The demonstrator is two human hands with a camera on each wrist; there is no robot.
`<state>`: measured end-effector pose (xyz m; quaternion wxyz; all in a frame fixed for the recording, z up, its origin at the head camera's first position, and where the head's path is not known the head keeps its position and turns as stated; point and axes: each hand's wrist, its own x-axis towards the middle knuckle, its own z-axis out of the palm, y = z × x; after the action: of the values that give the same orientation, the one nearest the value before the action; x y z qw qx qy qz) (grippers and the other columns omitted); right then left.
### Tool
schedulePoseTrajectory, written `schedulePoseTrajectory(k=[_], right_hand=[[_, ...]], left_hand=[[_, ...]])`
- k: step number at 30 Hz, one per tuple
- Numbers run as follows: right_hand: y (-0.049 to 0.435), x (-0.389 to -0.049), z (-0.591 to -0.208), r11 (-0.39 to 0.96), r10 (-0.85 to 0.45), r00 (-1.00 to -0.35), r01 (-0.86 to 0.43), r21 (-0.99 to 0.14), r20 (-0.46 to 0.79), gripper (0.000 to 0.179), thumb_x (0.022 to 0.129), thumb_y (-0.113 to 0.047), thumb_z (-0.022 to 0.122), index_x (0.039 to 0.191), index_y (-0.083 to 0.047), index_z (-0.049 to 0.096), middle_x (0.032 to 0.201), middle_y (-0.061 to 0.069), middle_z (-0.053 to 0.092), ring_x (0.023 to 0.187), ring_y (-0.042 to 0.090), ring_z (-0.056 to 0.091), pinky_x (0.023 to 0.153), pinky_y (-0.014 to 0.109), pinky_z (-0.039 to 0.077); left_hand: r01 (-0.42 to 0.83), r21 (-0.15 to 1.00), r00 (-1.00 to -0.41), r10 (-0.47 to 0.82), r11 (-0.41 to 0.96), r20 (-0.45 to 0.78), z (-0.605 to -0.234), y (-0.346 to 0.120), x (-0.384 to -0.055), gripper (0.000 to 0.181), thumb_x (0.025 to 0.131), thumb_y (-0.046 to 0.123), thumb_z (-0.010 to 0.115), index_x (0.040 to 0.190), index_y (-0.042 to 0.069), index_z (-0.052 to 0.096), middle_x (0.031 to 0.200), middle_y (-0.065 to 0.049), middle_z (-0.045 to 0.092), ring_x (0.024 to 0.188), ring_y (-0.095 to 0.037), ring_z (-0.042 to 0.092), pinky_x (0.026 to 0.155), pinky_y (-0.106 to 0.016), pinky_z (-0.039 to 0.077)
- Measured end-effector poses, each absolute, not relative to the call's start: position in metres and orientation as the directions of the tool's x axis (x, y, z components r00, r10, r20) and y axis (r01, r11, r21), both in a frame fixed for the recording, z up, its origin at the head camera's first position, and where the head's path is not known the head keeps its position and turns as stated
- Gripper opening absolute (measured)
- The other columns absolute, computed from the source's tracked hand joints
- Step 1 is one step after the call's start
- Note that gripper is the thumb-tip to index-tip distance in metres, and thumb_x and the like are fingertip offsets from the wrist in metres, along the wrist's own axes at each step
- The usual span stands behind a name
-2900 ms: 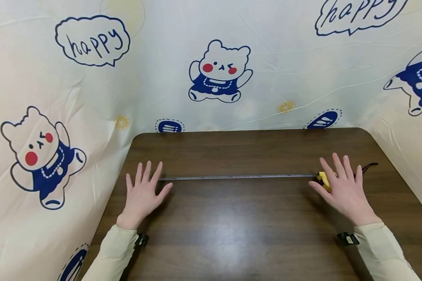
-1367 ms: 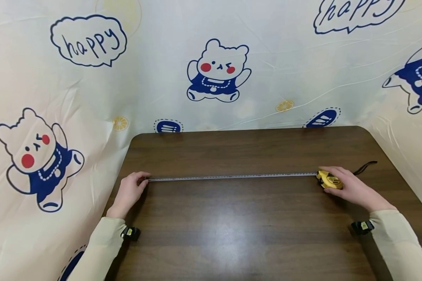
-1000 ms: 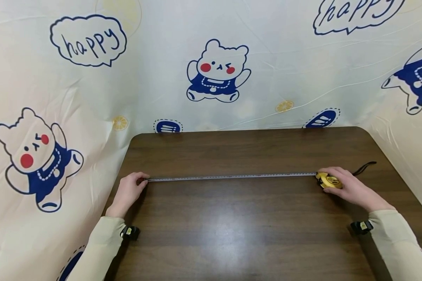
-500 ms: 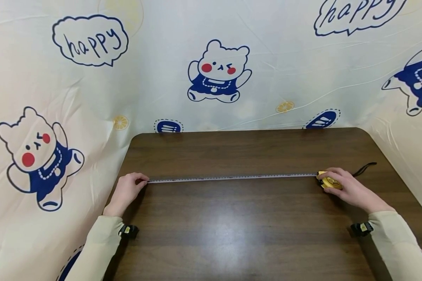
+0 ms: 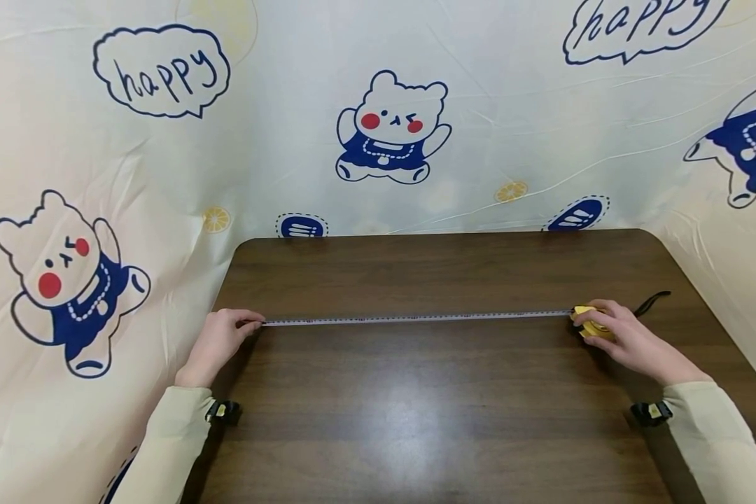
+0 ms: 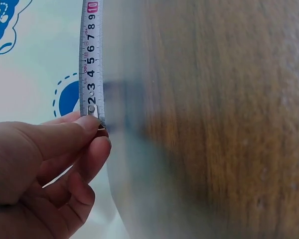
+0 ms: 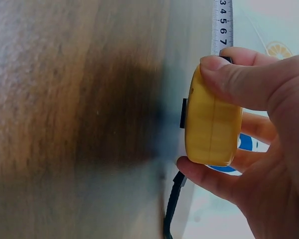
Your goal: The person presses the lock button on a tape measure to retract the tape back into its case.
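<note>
A yellow tape measure [image 5: 593,327] is at the right of the table, its blade [image 5: 416,318] drawn out leftward across the wood. My right hand [image 5: 633,343] grips the case; in the right wrist view the thumb lies on the yellow case [image 7: 213,124] near the blade's mouth, other fingers around the far side and back. A black wrist strap [image 7: 173,204] hangs from the case's back end. At the left, my left hand [image 5: 217,343] pinches the blade's end between thumb and forefinger. The left wrist view shows the metal end piece [image 6: 92,110] and printed numbers up to 10.
The dark brown wooden table [image 5: 403,420] has rounded far corners. A pale cloth [image 5: 277,126] printed with bears and lettering hangs behind it and along both sides. A small black device sits on each wrist.
Both hands were spread flat over the tape measure at first, then took hold of its case and blade end. Lately the left hand has shifted slightly left and the right slightly right.
</note>
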<state>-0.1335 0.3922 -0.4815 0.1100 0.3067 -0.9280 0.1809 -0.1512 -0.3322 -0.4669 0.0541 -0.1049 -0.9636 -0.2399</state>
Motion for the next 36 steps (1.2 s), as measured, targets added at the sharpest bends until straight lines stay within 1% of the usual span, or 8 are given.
schedulePoseTrajectory(k=[12,21,23,25,27,29,31,36], right_hand=[[0.3898,-0.1314,-0.4815,0.743,-0.542,-0.769,-0.627,-0.234,0.339,0.049,0.066,0.009,0.09,0.102,-0.016,0.069,0.117,0.02,0.058,0.101,0.035,0.055,0.084,0.041,0.039],[0.3887,-0.1309,-0.4792,0.746,-0.521,-0.805,-0.591,-0.305,0.283,0.045,0.071,0.011,0.087,0.092,-0.02,0.062,0.123,0.03,0.055,0.108,0.051,0.053,0.08,0.066,0.044],[0.3885,-0.1308,-0.4788,0.745,-0.521,-0.803,-0.593,-0.304,0.291,0.045,0.071,0.011,0.087,0.098,-0.017,0.064,0.124,0.027,0.056,0.108,0.047,0.054,0.085,0.06,0.046],[0.3886,-0.1307,-0.4787,0.741,-0.521,-0.798,-0.599,-0.302,0.303,0.049,0.071,0.011,0.087,0.11,-0.011,0.066,0.124,0.024,0.058,0.11,0.042,0.055,0.096,0.045,0.045],[0.3894,-0.1304,-0.4786,0.743,-0.518,-0.8,-0.596,-0.306,0.302,0.06,0.072,0.01,0.087,0.126,-0.005,0.064,0.126,0.021,0.058,0.111,0.038,0.054,0.102,0.025,0.037],[0.3906,-0.13,-0.4789,0.749,-0.511,-0.809,-0.585,-0.311,0.29,0.069,0.074,0.008,0.087,0.136,-0.001,0.059,0.128,0.02,0.059,0.113,0.036,0.054,0.099,0.012,0.027],[0.3916,-0.1293,-0.4783,0.76,-0.505,-0.819,-0.572,-0.308,0.272,0.071,0.075,0.006,0.087,0.139,0.002,0.056,0.129,0.021,0.058,0.114,0.037,0.055,0.099,0.014,0.029],[0.3919,-0.1282,-0.4767,0.781,-0.494,-0.833,-0.551,-0.294,0.249,0.067,0.076,0.004,0.087,0.136,0.002,0.058,0.128,0.022,0.058,0.112,0.038,0.056,0.092,0.031,0.039]], left_hand=[[0.233,0.431,-0.97,0.177,0.872,0.165,-0.4684,-0.3339,-0.1492,0.01,0.091,0.0,0.077,0.098,0.005,0.083,0.097,-0.015,0.079,0.084,-0.032,0.074,0.073,-0.046,0.055],[0.222,0.449,-0.974,0.174,0.865,0.145,-0.4712,-0.3374,-0.1495,0.01,0.092,0.002,0.077,0.099,0.005,0.083,0.099,-0.014,0.079,0.09,-0.034,0.075,0.077,-0.048,0.055],[0.218,0.454,-0.975,0.17,0.864,0.144,-0.471,-0.338,-0.1497,0.01,0.092,0.002,0.077,0.099,0.005,0.083,0.099,-0.014,0.079,0.091,-0.034,0.075,0.079,-0.049,0.055],[0.214,0.459,-0.976,0.166,0.862,0.143,-0.471,-0.3383,-0.1498,0.01,0.092,0.003,0.077,0.099,0.005,0.083,0.099,-0.013,0.079,0.091,-0.034,0.075,0.079,-0.049,0.055],[0.213,0.46,-0.976,0.163,0.862,0.145,-0.4711,-0.3385,-0.15,0.009,0.092,0.003,0.077,0.099,0.006,0.083,0.099,-0.013,0.079,0.092,-0.034,0.075,0.079,-0.049,0.055],[0.211,0.461,-0.976,0.16,0.862,0.147,-0.4719,-0.3389,-0.1503,0.009,0.092,0.004,0.077,0.098,0.007,0.083,0.099,-0.012,0.079,0.092,-0.035,0.075,0.08,-0.049,0.055],[0.212,0.46,-0.976,0.16,0.862,0.149,-0.4728,-0.3393,-0.1505,0.01,0.092,0.004,0.077,0.098,0.007,0.083,0.099,-0.012,0.079,0.093,-0.035,0.075,0.08,-0.05,0.055],[0.208,0.465,-0.977,0.16,0.861,0.142,-0.4749,-0.3391,-0.1508,0.01,0.093,0.004,0.076,0.099,0.007,0.084,0.099,-0.012,0.08,0.095,-0.035,0.075,0.082,-0.051,0.055]])
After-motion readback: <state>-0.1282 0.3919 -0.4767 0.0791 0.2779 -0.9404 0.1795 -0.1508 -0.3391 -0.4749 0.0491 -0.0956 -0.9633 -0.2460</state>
